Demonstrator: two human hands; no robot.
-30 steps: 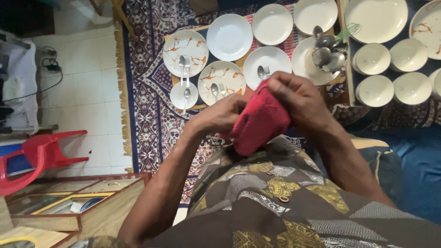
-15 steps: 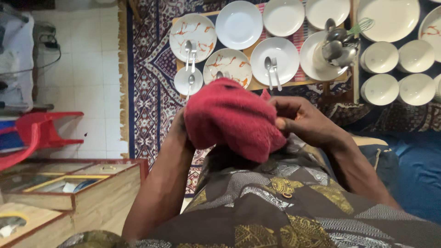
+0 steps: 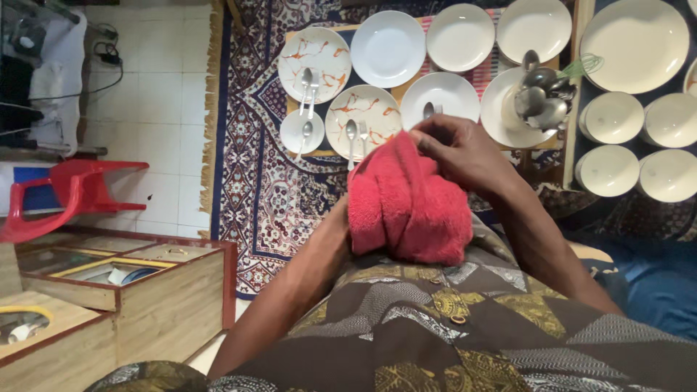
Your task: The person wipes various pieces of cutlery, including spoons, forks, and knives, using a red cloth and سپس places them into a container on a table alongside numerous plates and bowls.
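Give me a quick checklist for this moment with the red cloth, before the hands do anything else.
1. Right hand grips the red cloth at its top edge: ok.
2. Left hand seen on the cloth: cannot tell, the cloth covers it.
3. Anything wrapped inside the cloth: cannot tell.
4. Cloth held clear of the plates on the rug: ok.
5. Spoon and fork lying on the orange-patterned plate: ok.
6. Utensil holder on its white plate upright: ok.
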